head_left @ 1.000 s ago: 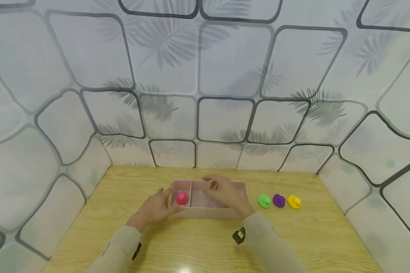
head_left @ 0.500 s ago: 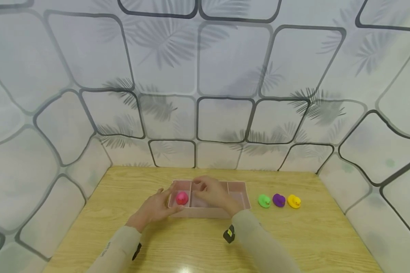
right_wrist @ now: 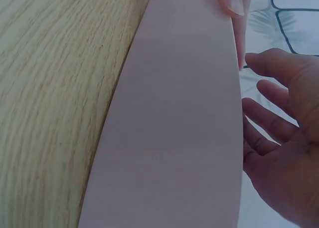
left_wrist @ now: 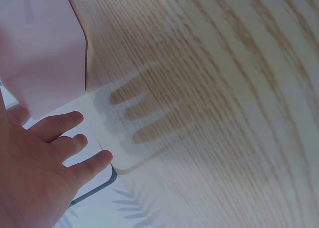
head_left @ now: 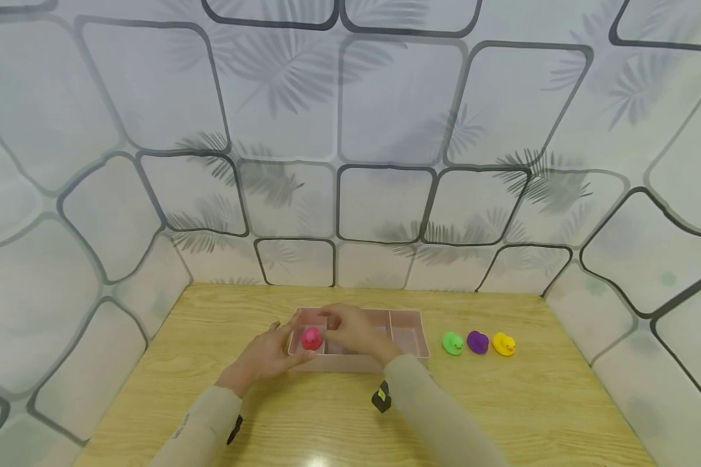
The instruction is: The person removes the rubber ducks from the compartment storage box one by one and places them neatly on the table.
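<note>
A pale pink divided box (head_left: 339, 364) lies across the middle of the wooden table. In its left compartment sits a small bright pink toy duck (head_left: 311, 338). My left hand (head_left: 265, 353) holds the box's left end, thumb over the front rim and index finger at the back corner. Its other fingers spread loosely beyond the box in the left wrist view. Over the divider beside the pink duck is my right hand (head_left: 353, 329), with thumb and index finger apart around nothing. In the right wrist view its fingers (right_wrist: 274, 123) bend loosely, partly hidden behind the front wall.
Right of the box stand three toy ducks in a row: green (head_left: 452, 344), purple (head_left: 477, 342) and yellow (head_left: 504, 344). Patterned wall panels (head_left: 385, 207) enclose the table (head_left: 304, 421) at the back and both sides.
My right hand has moved left over the box, from the right compartments to beside the pink duck. The left hand, box and ducks stay where they were.
</note>
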{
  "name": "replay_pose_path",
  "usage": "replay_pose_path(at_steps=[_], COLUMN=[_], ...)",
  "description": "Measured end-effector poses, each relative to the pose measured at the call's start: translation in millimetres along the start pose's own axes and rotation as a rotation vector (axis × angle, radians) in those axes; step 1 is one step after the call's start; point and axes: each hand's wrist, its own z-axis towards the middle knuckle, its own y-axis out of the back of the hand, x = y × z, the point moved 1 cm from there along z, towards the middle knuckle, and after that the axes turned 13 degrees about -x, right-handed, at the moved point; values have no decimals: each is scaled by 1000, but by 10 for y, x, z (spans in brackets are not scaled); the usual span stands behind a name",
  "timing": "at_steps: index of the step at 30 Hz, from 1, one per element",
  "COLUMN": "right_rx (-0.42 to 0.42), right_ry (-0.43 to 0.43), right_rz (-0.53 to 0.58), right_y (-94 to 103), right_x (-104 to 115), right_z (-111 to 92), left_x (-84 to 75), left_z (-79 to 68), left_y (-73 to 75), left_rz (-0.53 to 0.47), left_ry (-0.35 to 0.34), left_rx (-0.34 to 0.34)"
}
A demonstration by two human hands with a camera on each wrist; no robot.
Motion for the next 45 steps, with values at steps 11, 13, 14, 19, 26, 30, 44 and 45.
replay_pose_path(at_steps=[11,13,14,19,26,30,44,45], right_rx=[51,67,78,90,79,86,109,110], right_ry=[-16,-19,-14,72,91,62,18,12], right_rz=[65,71,65,-38,-121,-160,-275,-263], right_y=[-103,-135,-153,-291,-332,-325,-360,-362], right_x=[-20,-14,-5,-3,32,68,84,83], right_z=[72,89,96,136,185,195,241,241], left_x=[20,18,17,28,13,6,24,27], left_z=[14,13,12,6,18,17,17,17], left_y=[-13,-9,-6,-13,-15,-13,-22,-23], left_rz=[14,17,15,7,11,14,18,18], left_ry=[17,17,16,19,14,8,3,2], left_rx=[9,10,11,18,19,20,16,16])
